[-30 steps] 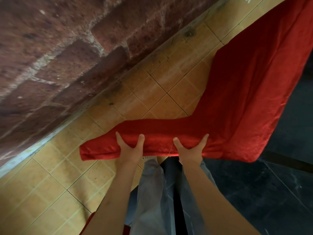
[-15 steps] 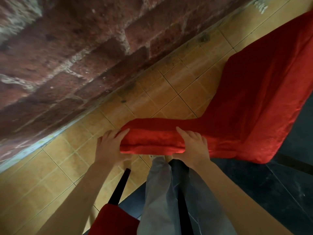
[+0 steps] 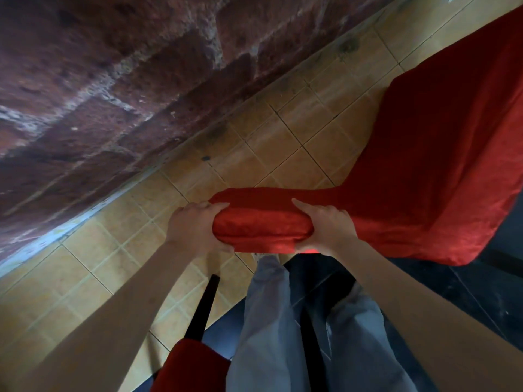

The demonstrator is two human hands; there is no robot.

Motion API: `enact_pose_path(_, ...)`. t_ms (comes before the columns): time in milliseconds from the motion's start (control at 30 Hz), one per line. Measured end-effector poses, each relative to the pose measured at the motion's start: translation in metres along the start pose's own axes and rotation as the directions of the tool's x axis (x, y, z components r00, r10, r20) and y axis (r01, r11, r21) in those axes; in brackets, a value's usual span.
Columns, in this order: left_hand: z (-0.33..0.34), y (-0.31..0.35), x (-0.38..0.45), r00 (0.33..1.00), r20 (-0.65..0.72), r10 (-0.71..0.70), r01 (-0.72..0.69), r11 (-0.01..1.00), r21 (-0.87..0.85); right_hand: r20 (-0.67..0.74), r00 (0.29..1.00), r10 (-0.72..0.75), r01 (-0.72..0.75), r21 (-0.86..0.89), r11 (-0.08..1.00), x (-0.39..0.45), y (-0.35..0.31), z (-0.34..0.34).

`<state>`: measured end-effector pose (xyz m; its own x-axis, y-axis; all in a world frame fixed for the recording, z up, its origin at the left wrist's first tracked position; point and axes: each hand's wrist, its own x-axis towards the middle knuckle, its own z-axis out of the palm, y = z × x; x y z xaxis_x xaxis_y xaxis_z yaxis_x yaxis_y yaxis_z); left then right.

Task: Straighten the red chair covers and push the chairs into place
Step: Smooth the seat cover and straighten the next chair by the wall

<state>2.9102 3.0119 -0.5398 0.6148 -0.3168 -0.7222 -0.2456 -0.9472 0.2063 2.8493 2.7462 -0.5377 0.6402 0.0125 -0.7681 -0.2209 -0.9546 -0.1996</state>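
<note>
While both hands clutch the red chair cover (image 3: 424, 171) at the top of the chair back, the left hand (image 3: 195, 230) wraps its rounded left end and the right hand (image 3: 325, 227) clamps just beside, thumbs on top; the covered chair stands on the tan tiled floor (image 3: 283, 142) near a brick wall (image 3: 113, 80), above grey trousers (image 3: 297, 335) and a black chair leg (image 3: 205, 306)
</note>
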Motion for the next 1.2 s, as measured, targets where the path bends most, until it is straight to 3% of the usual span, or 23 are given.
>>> enact_pose_path(200, 0.0013, -0.0006, -0.0025, 0.999, -0.047, 0.006, -0.008, 0.999, -0.033, -0.057, 0.998, -0.015, 0.015, 0.010, 1.000, 0.0003, 0.0015, 0.0052)
enact_pose_path(533, 0.0039, 0.0003, -0.0042, 0.993, -0.116, -0.001, -0.005, 0.998, -0.055, -0.029, 0.997, -0.066, 0.067, 0.006, 0.998, 0.0046, 0.0018, 0.0036)
enact_pose_path(1200, 0.0007, -0.0013, -0.0008, 0.995, -0.097, -0.010, 0.002, 0.997, -0.079, -0.039, 0.997, -0.069, 0.071, 0.053, 0.996, 0.0056, -0.0007, 0.0018)
